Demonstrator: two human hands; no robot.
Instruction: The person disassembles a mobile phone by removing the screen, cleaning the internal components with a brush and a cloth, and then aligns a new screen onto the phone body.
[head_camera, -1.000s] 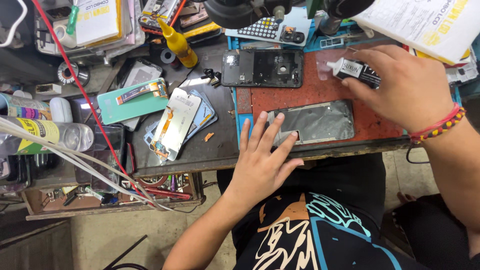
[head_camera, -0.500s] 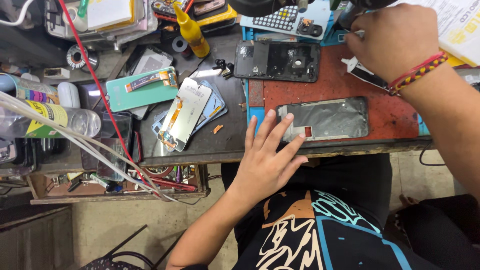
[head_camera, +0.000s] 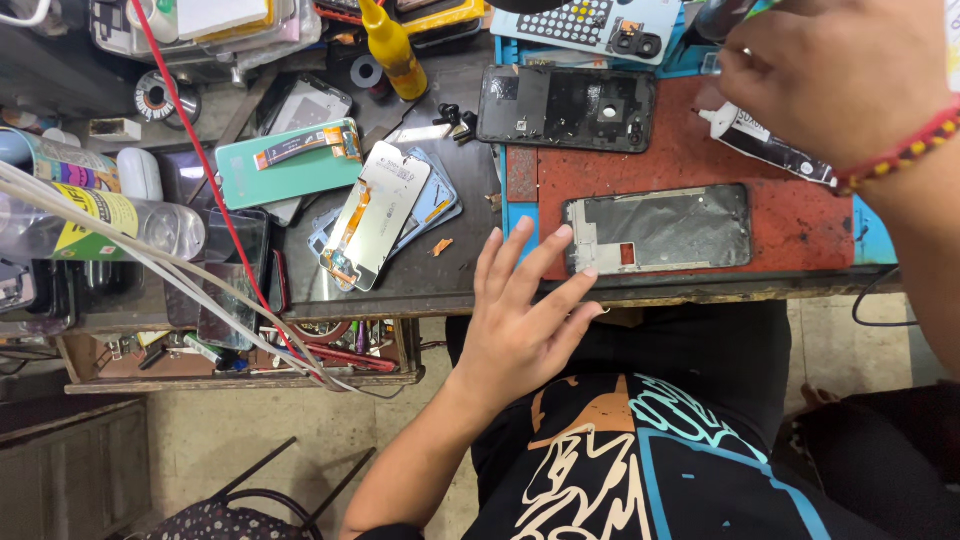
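Table (head_camera: 420, 290): dark, scuffed top, crowded; front edge runs across the middle of the view.

Red mat (head_camera: 690, 165): one, rectangular, worn and matte, blue border showing at its 9 and 3 o'clock sides. Sits at the table's 3 o'clock end.

Right hand (head_camera: 840, 75): at 1 o'clock of the mat, fingers curled in; what the grip closes on cannot be told, as it runs off the top edge. Red beaded band on the wrist.

Left hand (head_camera: 525, 315): flat, fingers spread apart, holding nothing. Palm hangs off the table's front edge; fingertips (head_camera: 562, 234) touch the near left corner of the phone frame.

Phone frame (head_camera: 660, 228): one, flat rectangle, silvery-grey metal with a dull sheen, lying lengthwise on the mat at its 6 o'clock edge.

Black back cover (head_camera: 565, 108): one, glossy, smudged, with a round cutout; at 11 o'clock of the frame, half on the mat.

Teal cover (head_camera: 288, 165): one, smooth, with an orange-striped strip across it, at 9 o'clock of the table.

Screen panels (head_camera: 378, 215): stack of about three, top one pale with an orange ribbon cable, just right of the teal cover.

Clear plastic bottle (head_camera: 120, 222): one, yellow label, lying on its side at far 9 o'clock.

Yellow squeeze bottle (head_camera: 392, 45): one, tapered nozzle, at 12 o'clock.

Glue tube (head_camera: 765, 148): one, black with white tip, on the mat just under the right hand.
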